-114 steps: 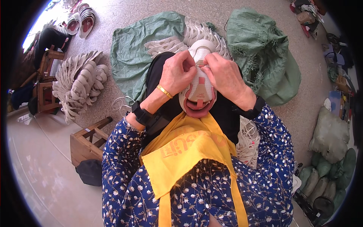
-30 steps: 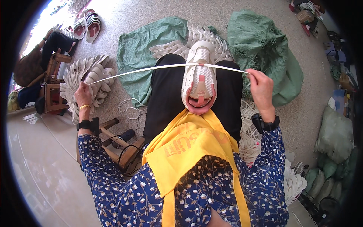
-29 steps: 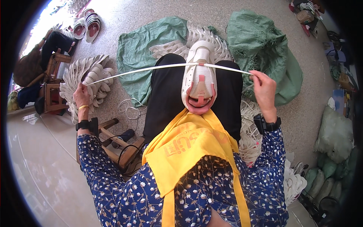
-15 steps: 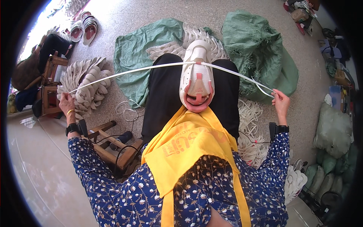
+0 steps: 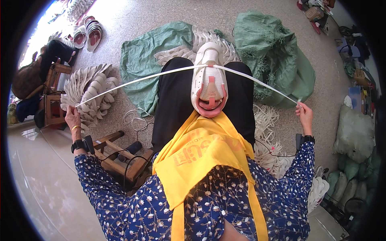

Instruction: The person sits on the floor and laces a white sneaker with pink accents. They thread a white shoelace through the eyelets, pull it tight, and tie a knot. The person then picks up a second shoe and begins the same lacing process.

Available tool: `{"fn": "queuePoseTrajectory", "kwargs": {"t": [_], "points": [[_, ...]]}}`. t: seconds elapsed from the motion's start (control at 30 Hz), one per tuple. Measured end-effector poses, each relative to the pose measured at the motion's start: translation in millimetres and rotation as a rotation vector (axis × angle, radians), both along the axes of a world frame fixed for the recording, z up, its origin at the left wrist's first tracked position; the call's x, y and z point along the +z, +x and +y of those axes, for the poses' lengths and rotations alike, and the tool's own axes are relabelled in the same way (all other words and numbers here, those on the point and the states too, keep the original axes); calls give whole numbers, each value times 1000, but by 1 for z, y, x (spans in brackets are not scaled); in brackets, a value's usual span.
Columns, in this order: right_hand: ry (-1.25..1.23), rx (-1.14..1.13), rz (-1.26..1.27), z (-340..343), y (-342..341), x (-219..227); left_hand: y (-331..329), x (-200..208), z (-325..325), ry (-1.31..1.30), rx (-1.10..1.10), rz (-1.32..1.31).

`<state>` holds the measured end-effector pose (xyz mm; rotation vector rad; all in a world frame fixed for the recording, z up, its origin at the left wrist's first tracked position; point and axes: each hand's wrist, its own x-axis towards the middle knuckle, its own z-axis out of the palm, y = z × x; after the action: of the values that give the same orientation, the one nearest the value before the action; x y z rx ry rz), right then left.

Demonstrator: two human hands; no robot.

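A white and pink shoe upper (image 5: 210,82) lies between my knees, its pink-edged opening toward me. Through its front end runs a flat white shoelace (image 5: 161,74), whose two ends stretch out to both sides. My left hand (image 5: 72,117), out at the left, is closed on one end of the lace. Far to the right, my right hand (image 5: 305,112) pinches the other end between thumb and fingertips. The two sides of the lace look about equally long. A yellow apron (image 5: 201,140) covers my lap below the shoe upper.
Stacked white shoe parts (image 5: 94,90) lie at left, near a wooden stool (image 5: 128,160). Green woven sacks (image 5: 261,44) spread beyond my knees. Loose white laces (image 5: 267,124) heap beside my right leg. A stuffed pale bag (image 5: 354,130) stands far right.
My right hand has moved outward and slightly down, drawing its side of the lace straighter; the loop hanging by that hand is gone. My left hand has shifted slightly downward.
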<state>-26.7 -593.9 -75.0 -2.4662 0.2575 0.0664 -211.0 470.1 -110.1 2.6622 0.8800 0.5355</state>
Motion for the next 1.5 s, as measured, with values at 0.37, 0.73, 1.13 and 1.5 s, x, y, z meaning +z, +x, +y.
{"fn": "queuePoseTrajectory", "kwargs": {"t": [0.37,0.73,1.13,1.5], "points": [[29,-182,82,-66,-34,-5,-9,5,4,43,-15,26],[-49,-303,162,-88,-50,9,-15,3,14,89,-3,68],[-101,-232,168,-90,-19,-10,26,17,0,217,-73,78],[1155,-358,50,20,1,0,83,30,-131,-248,-140,416]]}}
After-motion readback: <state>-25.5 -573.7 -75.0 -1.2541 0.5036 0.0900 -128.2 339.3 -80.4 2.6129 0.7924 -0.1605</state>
